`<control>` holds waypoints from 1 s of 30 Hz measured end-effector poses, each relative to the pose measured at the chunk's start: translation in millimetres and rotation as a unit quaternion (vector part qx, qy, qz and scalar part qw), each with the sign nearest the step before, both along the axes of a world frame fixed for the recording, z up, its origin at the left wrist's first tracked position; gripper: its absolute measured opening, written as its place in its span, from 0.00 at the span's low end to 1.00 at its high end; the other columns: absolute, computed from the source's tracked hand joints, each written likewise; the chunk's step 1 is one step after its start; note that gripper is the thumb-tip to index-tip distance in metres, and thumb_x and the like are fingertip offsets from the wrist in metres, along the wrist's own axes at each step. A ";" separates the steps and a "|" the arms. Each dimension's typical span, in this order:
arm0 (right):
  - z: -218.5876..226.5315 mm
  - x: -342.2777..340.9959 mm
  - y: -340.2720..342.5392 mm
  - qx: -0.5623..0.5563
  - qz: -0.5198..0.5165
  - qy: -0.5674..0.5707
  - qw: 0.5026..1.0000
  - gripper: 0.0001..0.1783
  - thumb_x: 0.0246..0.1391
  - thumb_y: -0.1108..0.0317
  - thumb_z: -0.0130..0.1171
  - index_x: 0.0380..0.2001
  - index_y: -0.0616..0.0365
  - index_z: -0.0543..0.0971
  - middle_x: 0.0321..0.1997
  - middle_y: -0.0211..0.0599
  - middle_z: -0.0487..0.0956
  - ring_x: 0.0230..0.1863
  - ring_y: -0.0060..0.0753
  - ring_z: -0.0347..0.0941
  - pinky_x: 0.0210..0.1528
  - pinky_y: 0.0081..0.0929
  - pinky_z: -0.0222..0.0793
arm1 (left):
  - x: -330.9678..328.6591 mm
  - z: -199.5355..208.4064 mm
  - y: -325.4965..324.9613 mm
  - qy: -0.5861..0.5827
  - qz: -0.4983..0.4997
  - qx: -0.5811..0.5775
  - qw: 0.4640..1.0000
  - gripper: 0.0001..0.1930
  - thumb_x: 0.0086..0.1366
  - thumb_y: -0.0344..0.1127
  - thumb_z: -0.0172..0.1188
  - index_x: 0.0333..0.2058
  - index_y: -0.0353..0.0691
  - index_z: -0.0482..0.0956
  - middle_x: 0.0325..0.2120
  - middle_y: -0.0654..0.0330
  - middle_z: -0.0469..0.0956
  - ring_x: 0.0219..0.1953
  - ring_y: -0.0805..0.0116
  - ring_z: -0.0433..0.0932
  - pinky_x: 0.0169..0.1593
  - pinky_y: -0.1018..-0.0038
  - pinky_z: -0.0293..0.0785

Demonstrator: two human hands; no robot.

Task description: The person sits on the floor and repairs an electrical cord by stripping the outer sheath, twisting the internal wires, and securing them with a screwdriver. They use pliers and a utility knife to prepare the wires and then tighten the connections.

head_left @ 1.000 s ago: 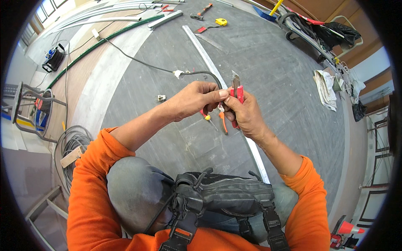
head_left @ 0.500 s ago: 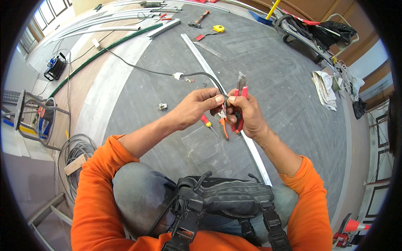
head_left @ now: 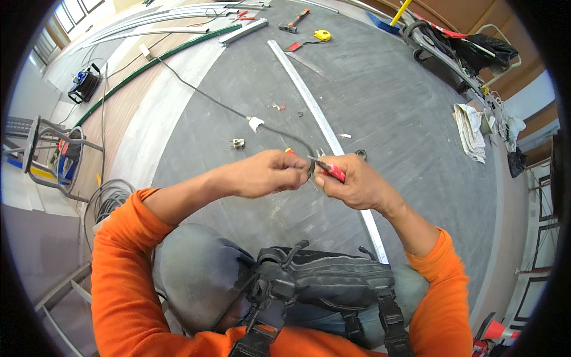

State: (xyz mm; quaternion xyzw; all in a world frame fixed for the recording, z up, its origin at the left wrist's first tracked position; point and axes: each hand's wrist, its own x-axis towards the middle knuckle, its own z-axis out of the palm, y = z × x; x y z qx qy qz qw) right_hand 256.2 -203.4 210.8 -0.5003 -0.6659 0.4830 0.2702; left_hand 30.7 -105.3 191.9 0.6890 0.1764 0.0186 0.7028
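Observation:
My left hand (head_left: 270, 174) is closed, its fingers pinching a dark grey cable (head_left: 288, 132) near its end. My right hand (head_left: 355, 180) is closed round red-handled pliers (head_left: 334, 171), their dark metal jaws pointing left at the cable beside my left fingers. Whether the jaws touch the cable I cannot tell. Further along, the cable passes a white piece (head_left: 256, 124) lying on the floor. A small plug (head_left: 237, 143) lies beyond my left wrist. Behind my left fingers a red and yellow screwdriver handle (head_left: 289, 152) shows only in part.
A long metal profile (head_left: 321, 119) crosses the floor under my right hand. Farther off lie a hammer (head_left: 294, 21) and a yellow tape measure (head_left: 322, 35). At left stand a cable reel (head_left: 85, 83) and a stool (head_left: 62, 156); a loaded trolley (head_left: 443, 59) stands at far right.
Both hands have come lower and nearer to me. The pliers, upright in my right hand before, have swung round so their jaws face the cable. The view has shifted slightly.

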 end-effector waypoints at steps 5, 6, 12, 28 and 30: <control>-5.5 -8.4 -6.5 -0.079 0.065 0.107 0.989 0.11 0.64 0.66 0.59 0.28 0.57 0.75 0.19 0.20 0.68 0.23 0.15 0.60 0.26 0.24 0.58 | -39.6 2.1 -5.6 -0.038 -0.075 0.062 0.994 0.12 0.72 0.40 0.52 0.31 0.38 0.72 0.25 0.70 0.65 0.31 0.76 0.62 0.37 0.73 0.62; -7.5 -6.8 -6.5 -0.102 0.061 0.117 0.986 0.11 0.64 0.66 0.59 0.27 0.57 0.74 0.19 0.20 0.67 0.22 0.15 0.60 0.25 0.23 0.57 | -44.1 0.5 -5.6 -0.044 -0.081 0.055 0.994 0.13 0.73 0.40 0.52 0.31 0.38 0.72 0.25 0.70 0.64 0.31 0.76 0.62 0.38 0.73 0.62; -25.9 -4.8 4.4 -0.155 0.047 0.194 0.968 0.12 0.66 0.65 0.60 0.28 0.56 0.75 0.18 0.19 0.66 0.19 0.12 0.60 0.21 0.20 0.55 | -51.4 -11.6 -3.4 -0.057 -0.039 0.027 0.997 0.12 0.73 0.40 0.54 0.31 0.40 0.75 0.25 0.69 0.68 0.29 0.77 0.65 0.36 0.73 0.64; -26.5 19.4 4.9 0.097 -0.136 0.022 0.986 0.12 0.64 0.61 0.67 0.34 0.59 0.83 0.23 0.25 0.74 0.28 0.17 0.67 0.32 0.25 0.65 | 16.1 -26.4 36.7 -0.086 0.005 0.546 0.833 0.25 0.66 0.51 0.67 0.53 0.38 0.77 0.58 0.44 0.75 0.50 0.52 0.81 0.48 0.58 0.79; -24.8 43.0 7.4 0.038 -0.197 0.012 0.980 0.13 0.64 0.60 0.67 0.35 0.60 0.83 0.24 0.24 0.74 0.28 0.16 0.66 0.32 0.24 0.65 | 37.4 -18.9 52.7 -0.038 -0.048 0.491 0.869 0.24 0.66 0.50 0.67 0.50 0.36 0.79 0.52 0.45 0.79 0.47 0.53 0.82 0.47 0.60 0.79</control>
